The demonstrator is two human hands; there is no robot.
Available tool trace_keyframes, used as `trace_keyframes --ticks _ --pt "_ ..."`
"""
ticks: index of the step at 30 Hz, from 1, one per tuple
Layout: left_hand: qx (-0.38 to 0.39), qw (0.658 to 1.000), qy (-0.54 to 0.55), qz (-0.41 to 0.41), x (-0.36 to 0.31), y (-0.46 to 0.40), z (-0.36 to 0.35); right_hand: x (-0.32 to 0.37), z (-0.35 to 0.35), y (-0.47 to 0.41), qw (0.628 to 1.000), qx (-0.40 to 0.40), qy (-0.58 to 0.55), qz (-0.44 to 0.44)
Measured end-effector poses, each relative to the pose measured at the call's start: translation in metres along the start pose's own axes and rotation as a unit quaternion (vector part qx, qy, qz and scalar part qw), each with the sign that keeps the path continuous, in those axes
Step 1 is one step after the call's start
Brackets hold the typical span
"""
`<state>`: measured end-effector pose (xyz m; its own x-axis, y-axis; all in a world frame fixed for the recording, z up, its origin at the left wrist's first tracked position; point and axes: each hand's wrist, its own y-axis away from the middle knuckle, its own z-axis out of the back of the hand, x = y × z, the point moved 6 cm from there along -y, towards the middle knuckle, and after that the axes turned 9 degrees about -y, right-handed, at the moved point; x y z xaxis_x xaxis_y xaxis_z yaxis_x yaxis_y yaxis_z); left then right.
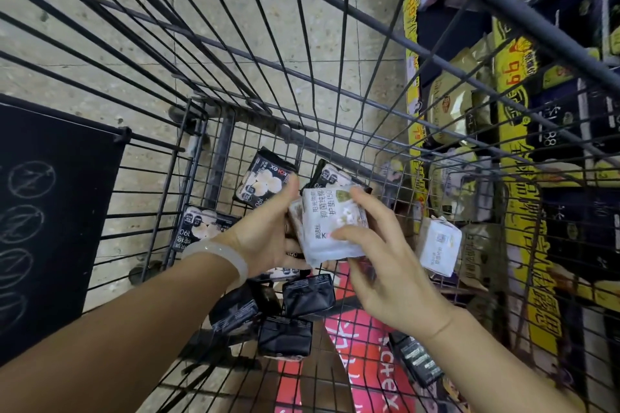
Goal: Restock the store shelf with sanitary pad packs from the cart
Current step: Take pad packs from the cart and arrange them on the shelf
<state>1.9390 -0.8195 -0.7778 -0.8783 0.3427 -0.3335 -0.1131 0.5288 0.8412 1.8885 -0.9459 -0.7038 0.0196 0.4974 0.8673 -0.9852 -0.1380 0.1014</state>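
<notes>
Two hands meet over the wire cart (339,43), both closed around one white sanitary pad pack (330,228). The left hand (268,231) cups the pack from its left side, thumb up along the top edge and fingers hidden behind; its grip holds the pack, and a second pale pack (295,216) seems tucked against the palm behind the first, though how it is held cannot be told. A pale bangle (221,255) circles the left wrist. The right hand (382,261) comes in from the other side, its thumb across the lower front of the white pack and its index finger curled over the top right corner, so this grip is also narrow and closed on the pack.

Beyond the grip, on the cart floor, lie two black packs printed with white cotton bolls (265,178), and another of the same kind (201,228) sits to the left of the left wrist. Below the grip, nearer the person, several plain black packs (307,293) lie jumbled beside a pink and red Kotex carton (365,362). Right of the grip a white pack (439,246) leans against the cart's side wall. Outside that wall, further right, store shelves (503,94) carry yellow price strips (411,27) and stacked goods. A dark panel (50,211) hangs on the cart's left side.
</notes>
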Motion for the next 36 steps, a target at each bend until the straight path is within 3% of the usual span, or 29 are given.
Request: trace_keyframes --ticks 3,8,11,20,23,29,36 --pt "0.016 0.999 -0.03 0.01 0.008 -0.003 -0.005 -0.001 -0.003 0.0 0.999 -0.009 -0.038 -0.021" --pt "-0.005 1.0 0.022 -0.016 0.006 -0.009 -0.009 -0.008 0.002 0.0 0.974 -0.077 -0.143 -0.157" --pt "-0.021 0.999 0.012 -0.032 0.003 -0.01 -0.008 -0.014 0.001 0.002 0.96 -0.07 -0.172 -0.209" --pt "-0.002 0.997 -0.07 -0.026 0.005 -0.009 -0.006 -0.012 0.015 -0.004 0.961 0.074 -0.17 -0.206" --pt "0.011 0.996 -0.082 -0.023 0.006 -0.006 -0.009 -0.011 0.012 -0.006 0.972 0.107 -0.1 -0.185" --pt "0.034 0.999 0.004 -0.023 0.009 -0.004 -0.011 -0.006 0.015 -0.008 0.977 0.001 -0.016 -0.214" --pt "0.031 0.998 0.029 -0.041 0.007 0.001 -0.014 -0.004 0.007 -0.004 0.971 0.0 -0.023 -0.239"
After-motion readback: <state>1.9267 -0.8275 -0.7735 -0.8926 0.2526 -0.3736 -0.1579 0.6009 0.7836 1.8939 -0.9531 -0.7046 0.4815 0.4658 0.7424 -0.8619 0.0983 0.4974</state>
